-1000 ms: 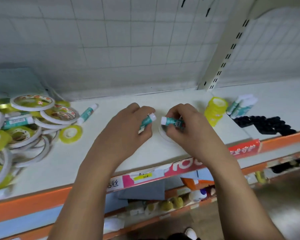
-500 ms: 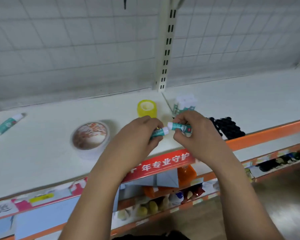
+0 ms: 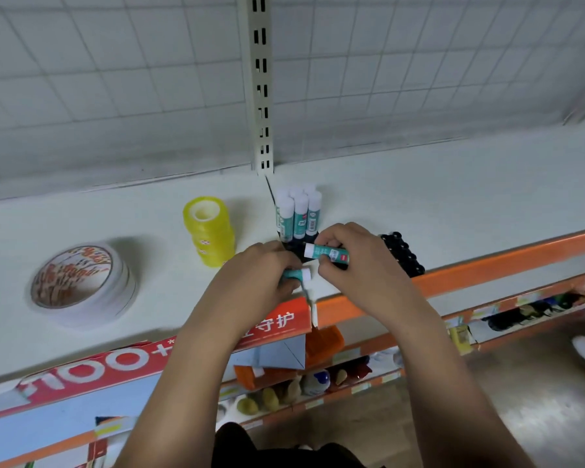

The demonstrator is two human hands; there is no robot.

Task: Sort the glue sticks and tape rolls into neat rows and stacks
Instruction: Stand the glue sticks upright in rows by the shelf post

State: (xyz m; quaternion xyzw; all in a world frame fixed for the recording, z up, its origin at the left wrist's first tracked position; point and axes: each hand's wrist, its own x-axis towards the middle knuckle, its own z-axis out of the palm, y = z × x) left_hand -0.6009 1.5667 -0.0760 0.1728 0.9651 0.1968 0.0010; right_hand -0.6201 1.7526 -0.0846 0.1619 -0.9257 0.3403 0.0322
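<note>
A glue stick [image 3: 296, 274] is gripped in the left hand [image 3: 250, 276], another stick [image 3: 325, 254] in the right hand [image 3: 360, 265], by the shelf [image 3: 453, 204] edge; open room is seen at 2 o'clock; black pieces [image 3: 406, 257] are half hidden.

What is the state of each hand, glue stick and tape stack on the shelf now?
left hand, grips left glue stick, capped, sideways.
right hand, grips right glue stick, capped, sideways.
standing glue sticks, upright, capped, grouped.
yellow tape rolls, stacked in one column.
white tape rolls, stacked flat.
</note>
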